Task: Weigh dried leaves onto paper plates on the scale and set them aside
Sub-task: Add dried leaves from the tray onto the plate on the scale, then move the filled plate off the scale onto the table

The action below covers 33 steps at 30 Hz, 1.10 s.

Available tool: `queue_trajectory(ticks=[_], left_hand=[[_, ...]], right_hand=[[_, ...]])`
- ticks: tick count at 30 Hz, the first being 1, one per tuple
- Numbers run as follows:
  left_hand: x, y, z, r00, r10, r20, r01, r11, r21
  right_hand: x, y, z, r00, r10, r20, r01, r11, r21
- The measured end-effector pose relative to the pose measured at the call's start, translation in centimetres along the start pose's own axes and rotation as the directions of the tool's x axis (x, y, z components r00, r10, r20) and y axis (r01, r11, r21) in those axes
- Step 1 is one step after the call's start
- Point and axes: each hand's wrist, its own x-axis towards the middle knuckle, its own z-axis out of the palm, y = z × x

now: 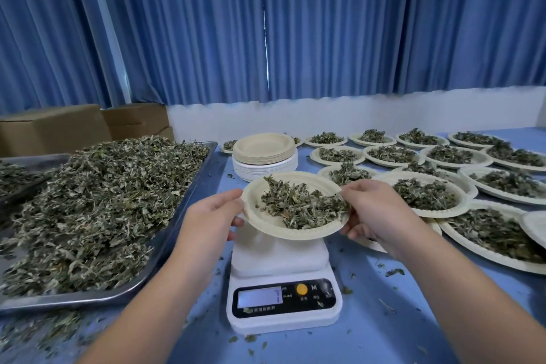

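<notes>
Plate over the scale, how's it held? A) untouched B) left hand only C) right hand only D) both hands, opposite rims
D: the left hand grips the left rim of the plate and the right hand grips its right rim, above the scale.

Both hands, left [211,217] and right [373,210], hold leaf-filled paper plate [266,221] above scale [283,284].

Matt, embossed paper plate [267,224] between the fingers [233,195]; below them, smooth white plastic scale [283,263] with glossy black panel [313,303]; left, shiny metal tray [204,171].
</notes>
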Motion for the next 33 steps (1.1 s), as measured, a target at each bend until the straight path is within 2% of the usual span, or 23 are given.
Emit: queue_trajectory(ticks=[6,11,15,20,29,31,33], left_hand=[[2.6,1.1,3.5,0.996,-0.080,0.037,0.087,0.961,-0.263],[3.9,-0.4,2.8,0.999,-0.027,-0.018,0.022,0.970,-0.242],[4.8,-1.3,1.2,0.993,0.048,-0.111,-0.068,0.981,-0.183],[5.6,-2.4,1.3,0.989,0.071,-0.127,-0.088,0.987,-0.131],[7.2,-4.5,1.7,0.990,0.012,-0.137,-0.034,0.986,-0.161],[7.4,-4.7,1.6,0.990,0.007,-0.144,-0.031,0.986,-0.164],[7.6,-4.8,1.5,0.989,-0.002,-0.150,-0.024,0.984,-0.175]], right_hand=[[1.0,0.4,-0.7,0.986,-0.037,-0.164,0.029,0.998,-0.051],[2.1,0.0,-2.0,0.964,-0.039,-0.264,0.047,0.999,0.022],[5.8,-3.0,-4.5,0.928,-0.057,-0.368,0.043,0.998,-0.048],[11.4,-5.6,-8.3,0.901,0.009,-0.434,-0.073,0.989,-0.130],[17.2,-1.7,-12.8,0.848,0.081,-0.524,-0.263,0.922,-0.283],[17.8,-1.9,-12.8,0.835,0.124,-0.537,-0.335,0.887,-0.317],[18.7,-2.1,-12.9,0.849,0.194,-0.491,-0.404,0.837,-0.369]])
